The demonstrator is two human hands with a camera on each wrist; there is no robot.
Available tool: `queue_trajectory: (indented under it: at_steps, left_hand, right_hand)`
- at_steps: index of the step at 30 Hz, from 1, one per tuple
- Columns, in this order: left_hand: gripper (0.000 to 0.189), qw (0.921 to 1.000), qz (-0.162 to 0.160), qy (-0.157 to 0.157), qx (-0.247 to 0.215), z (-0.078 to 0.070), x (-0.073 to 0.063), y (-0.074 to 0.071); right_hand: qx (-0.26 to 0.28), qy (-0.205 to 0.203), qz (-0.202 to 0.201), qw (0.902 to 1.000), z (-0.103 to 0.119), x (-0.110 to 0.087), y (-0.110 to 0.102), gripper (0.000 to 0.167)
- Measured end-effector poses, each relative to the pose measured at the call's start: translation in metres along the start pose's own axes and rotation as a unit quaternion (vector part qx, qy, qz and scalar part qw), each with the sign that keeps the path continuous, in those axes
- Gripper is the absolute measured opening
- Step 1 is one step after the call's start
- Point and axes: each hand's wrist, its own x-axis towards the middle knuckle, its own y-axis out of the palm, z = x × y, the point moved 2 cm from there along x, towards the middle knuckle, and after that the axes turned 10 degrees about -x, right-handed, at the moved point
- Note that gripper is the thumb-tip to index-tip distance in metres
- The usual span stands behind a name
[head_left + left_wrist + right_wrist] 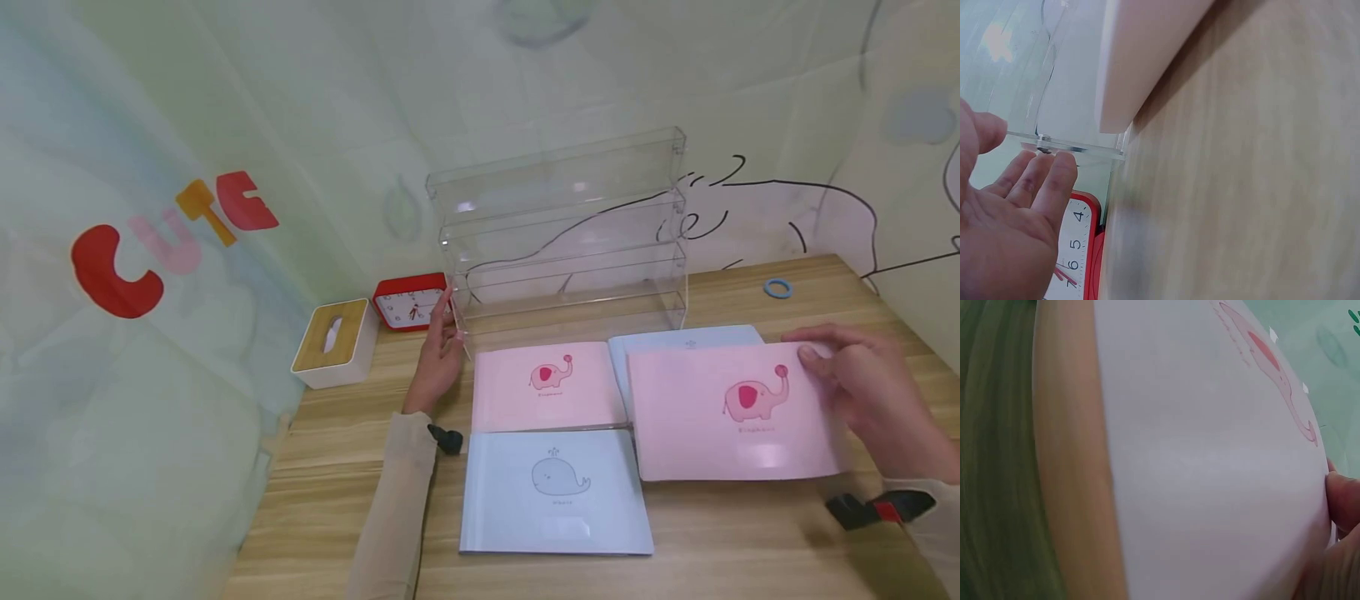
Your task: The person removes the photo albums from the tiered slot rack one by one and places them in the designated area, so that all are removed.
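Observation:
My right hand grips a pink booklet by its right edge, thumb on the cover, which bears an elephant drawing. This booklet is raised over a light blue one and partly hides it. Another pink elephant booklet lies in front of a clear tiered rack. Nearer me is a light blue whale booklet. My left hand touches the rack's left side; in the left wrist view its extended fingers meet the clear panel.
A red-framed clock stands just left of the rack, beside a white tissue box with a wooden lid. A blue ring lies at the back right of the wooden table. Behind the rack hangs a printed backdrop.

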Motion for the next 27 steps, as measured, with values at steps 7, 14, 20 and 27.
queue_trajectory:
  at_steps: [7, 14, 20, 27]
  left_hand:
    - [0.08, 0.9999, -0.001, 0.01, -0.003, 0.0, 0.0, 0.0]
    - [0.082, 1.0, 0.0, 0.0, -0.002, -0.001, -0.001, 0.002]
    - [0.081, 1.0, 0.0, 0.005, 0.001, 0.0, 0.0, 0.002]
    - [0.08, 1.0, -0.001, -0.001, 0.001, 0.0, 0.001, 0.001]
  right_hand:
    - [-0.092, 0.016, -0.007, 0.9956, -0.005, -0.002, -0.001, 0.043]
    - [-0.119, 0.035, -0.007, 0.9923, -0.013, 0.0, -0.004, 0.045]
    - [-0.131, 0.035, 0.0, 0.9908, -0.018, 0.001, -0.004, 0.05]
    - [-0.14, 0.033, 0.013, 0.9895, -0.025, 0.002, -0.002, 0.052]
